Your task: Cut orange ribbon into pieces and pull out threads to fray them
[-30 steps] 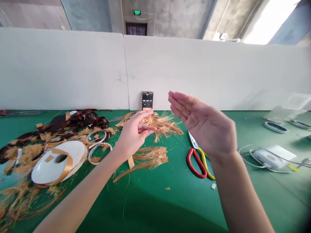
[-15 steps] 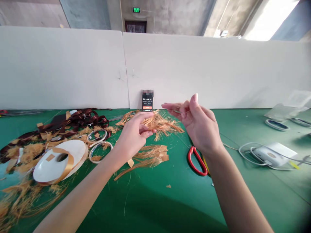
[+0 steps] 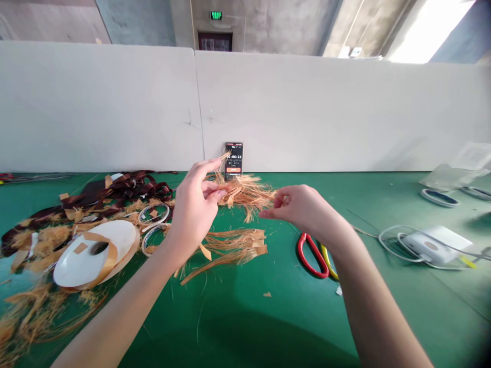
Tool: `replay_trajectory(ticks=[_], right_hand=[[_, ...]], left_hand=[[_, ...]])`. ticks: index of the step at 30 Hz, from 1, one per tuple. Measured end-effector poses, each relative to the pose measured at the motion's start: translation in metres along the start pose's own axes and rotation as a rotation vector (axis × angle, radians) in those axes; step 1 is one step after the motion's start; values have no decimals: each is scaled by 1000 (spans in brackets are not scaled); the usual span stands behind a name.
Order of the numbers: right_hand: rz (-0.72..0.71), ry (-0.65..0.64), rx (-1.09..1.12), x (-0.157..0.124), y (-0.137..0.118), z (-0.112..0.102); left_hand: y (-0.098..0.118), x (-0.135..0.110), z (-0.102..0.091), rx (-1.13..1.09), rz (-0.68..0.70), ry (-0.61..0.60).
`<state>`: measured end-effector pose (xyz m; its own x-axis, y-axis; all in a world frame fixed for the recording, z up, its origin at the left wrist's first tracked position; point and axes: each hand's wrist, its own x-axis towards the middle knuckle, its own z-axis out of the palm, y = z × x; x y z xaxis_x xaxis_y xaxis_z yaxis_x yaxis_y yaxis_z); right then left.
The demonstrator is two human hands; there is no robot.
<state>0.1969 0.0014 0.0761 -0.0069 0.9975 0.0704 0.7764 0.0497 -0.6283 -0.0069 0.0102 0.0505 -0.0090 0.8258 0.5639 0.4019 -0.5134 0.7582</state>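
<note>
My left hand [image 3: 194, 209] pinches a bunch of frayed gold ribbon fibres [image 3: 245, 194] between thumb and fingers, and the bunch hangs out to the right above the green mat [image 3: 291, 312]. My right hand [image 3: 303, 209] has its fingers curled at the bunch's right end. Whether they hold any strands is hidden. Below lies a second heap of gold strips and fibres [image 3: 233, 250].
Red-and-yellow-handled scissors [image 3: 312, 255] lie under my right hand. At left are a white gold-ribbon spool [image 3: 94, 250], dark brown ribbon [image 3: 126, 186] and thin rings [image 3: 153, 214]. A phone timer [image 3: 233, 161] leans on the white partition [image 3: 307, 112]. A white device with cable [image 3: 433, 245] sits right.
My left hand has moved left and up, drawing the fibres with it. My right hand has dropped from above the bunch to its right end. The scissors' yellow handle shows more.
</note>
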Motion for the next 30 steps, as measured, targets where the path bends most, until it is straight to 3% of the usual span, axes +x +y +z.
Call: replay_trajectory(ticks=[2,4,7,10,13,15,20,23,25,26,30], right_hand=[[25,240,-106,5,5,3],[52,374,-47,10,10,4],[37,338,337,14,12,2],[-137,179,720,16,9,0],[-289,58,874,16,6,-3],[-275,-78,913,16,7,-6],[-66,-691,750,13,14,-13],[-105,-859,741,9,14,-15],[-202,-803,797,7,13,-15],[-257,-699,829,6,13,-15],[-415,-82,844,6,10,-10]], left_hand=[[1,-1,-1,-18,-18,0],[1,-2,0,-38,-29,-6],[1,-2,1,-34,-23,-10],[0,-1,2,5,-35,-51],[-3,0,3,32,-74,-81],[-4,1,2,27,-87,-76],[-9,2,0,19,-30,36],[-12,3,0,37,-16,51],[-12,3,1,48,-37,19],[-11,4,2,51,-55,-6],[-7,2,6,84,-121,-122]])
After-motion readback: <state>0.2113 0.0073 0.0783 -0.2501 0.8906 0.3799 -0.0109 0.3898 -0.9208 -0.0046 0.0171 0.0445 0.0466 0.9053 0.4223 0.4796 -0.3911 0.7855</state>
